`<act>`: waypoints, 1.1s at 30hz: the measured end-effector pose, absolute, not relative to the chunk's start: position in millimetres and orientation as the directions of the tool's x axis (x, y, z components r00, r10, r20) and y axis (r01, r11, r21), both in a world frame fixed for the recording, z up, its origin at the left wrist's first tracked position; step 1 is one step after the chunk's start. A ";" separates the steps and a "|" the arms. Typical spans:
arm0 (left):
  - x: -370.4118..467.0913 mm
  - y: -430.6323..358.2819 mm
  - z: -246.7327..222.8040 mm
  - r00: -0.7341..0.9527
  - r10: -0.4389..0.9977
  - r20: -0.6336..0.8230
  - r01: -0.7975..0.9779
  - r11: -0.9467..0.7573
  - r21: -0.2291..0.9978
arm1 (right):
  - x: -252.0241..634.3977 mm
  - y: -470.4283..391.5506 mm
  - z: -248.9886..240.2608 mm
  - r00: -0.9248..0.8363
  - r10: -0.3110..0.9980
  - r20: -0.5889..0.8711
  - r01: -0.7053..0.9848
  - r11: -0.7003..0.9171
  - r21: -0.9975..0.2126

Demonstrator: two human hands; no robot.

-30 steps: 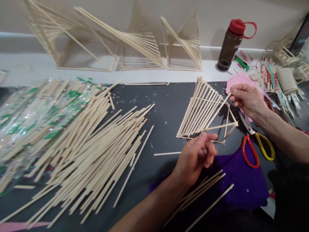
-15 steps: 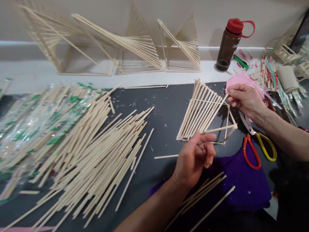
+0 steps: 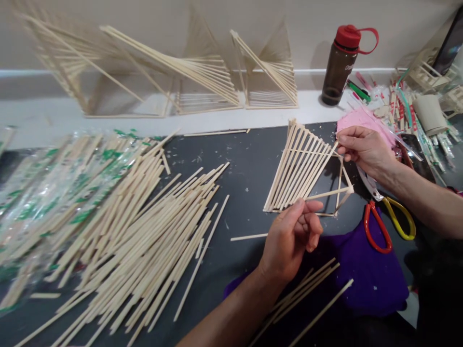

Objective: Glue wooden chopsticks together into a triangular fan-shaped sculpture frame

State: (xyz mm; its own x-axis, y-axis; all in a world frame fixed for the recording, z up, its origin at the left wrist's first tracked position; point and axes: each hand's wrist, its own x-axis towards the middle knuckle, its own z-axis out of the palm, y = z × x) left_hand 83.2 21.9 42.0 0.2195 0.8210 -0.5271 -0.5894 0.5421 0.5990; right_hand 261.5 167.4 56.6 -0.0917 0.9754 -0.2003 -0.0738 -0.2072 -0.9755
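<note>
A small frame of wooden chopsticks [image 3: 294, 164], with slanting sticks laid side by side in a fan, rests on the dark table top. My right hand [image 3: 365, 147] pinches the upper end of the last slanting chopstick [image 3: 323, 168] at the frame's right side. At that stick's lower end is my left hand [image 3: 292, 236], thumb and forefinger closed on it, the other fingers loosely curled. The exact contact under the left fingertips is hidden. One loose chopstick [image 3: 249, 237] pokes out to the left from behind the left hand.
Loose chopsticks [image 3: 144, 250] and wrapped ones [image 3: 79, 183] cover the left. Scissors [image 3: 378, 226] lie beside a purple cloth [image 3: 372, 279] carrying several sticks. Behind stand larger stick frames [image 3: 206, 82] and a red-capped bottle [image 3: 340, 67]; a paper cup [image 3: 429, 114] is at right.
The view has shifted very slightly. Both hands keep their hold on the same chopstick, and the frame stays in place.
</note>
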 end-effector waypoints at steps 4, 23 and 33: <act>82.6 20.2 41.5 0.182 0.816 -0.548 -0.567 0.543 0.619 | 263.9 166.5 53.0 -0.104 0.971 -0.217 -0.098 -0.227 -0.969; 82.5 19.6 42.8 0.112 0.822 -0.559 -0.527 0.526 0.668 | 265.0 158.0 48.4 -0.073 0.976 -0.208 0.253 -0.183 -0.950; 84.4 20.6 45.6 0.096 0.814 -0.572 -0.526 0.530 0.665 | 268.9 158.2 43.5 -0.122 0.987 -0.107 0.374 -0.054 -0.926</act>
